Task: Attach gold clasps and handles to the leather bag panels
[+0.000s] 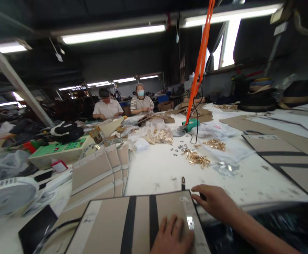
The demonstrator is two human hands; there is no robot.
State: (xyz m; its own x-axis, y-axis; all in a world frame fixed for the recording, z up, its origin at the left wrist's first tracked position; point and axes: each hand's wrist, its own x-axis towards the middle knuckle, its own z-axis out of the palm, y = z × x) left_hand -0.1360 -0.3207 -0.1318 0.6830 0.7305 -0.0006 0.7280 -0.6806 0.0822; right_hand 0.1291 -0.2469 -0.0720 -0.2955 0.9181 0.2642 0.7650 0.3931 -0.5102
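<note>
- Looks like a factory workshop.
- Lit by long white fluorescent tubes (114, 34).
- Strewn with small gold-coloured metal pieces (199, 159).
- Spread with flat beige rectangular panels (113, 222).
- Occupied by people (142, 104) in pale tops.

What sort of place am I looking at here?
Likely a workshop or small factory: gold-coloured metal fittings lie in piles on the white table, flat panels overlap one another, and a person in a striped top is further back beside another person.

The view's bottom edge cuts off the beige rectangular black-striped panel (111, 225) and the person's bare left hand (172, 235).
</note>
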